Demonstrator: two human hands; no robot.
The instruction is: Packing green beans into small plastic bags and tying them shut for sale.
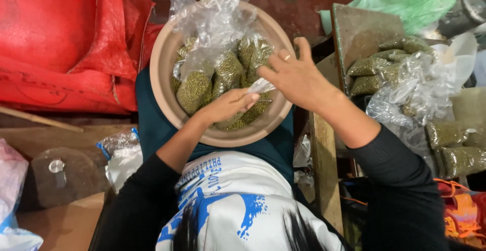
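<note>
A tan round basin [161, 79] rests on my lap, filled with several small clear bags of green beans [195, 91] and loose clear plastic [215, 21] on top. My left hand [228, 105] is over the basin's near side, fingers pinched on the twisted neck of a small plastic bag [260, 85]. My right hand [293, 74] is just right of it, fingers spread, gripping the same bag's neck from the other side. The bag's filled part lies under my left hand, mostly hidden.
Packed green bean bags [379, 66] and crinkled clear plastic [420, 86] are piled at right by a wooden board [357, 28]. A red woven sack [66, 38] fills the left. A wooden plank [324, 165] runs beside my right leg. A plastic-wrapped bundle [121, 155] sits at lower left.
</note>
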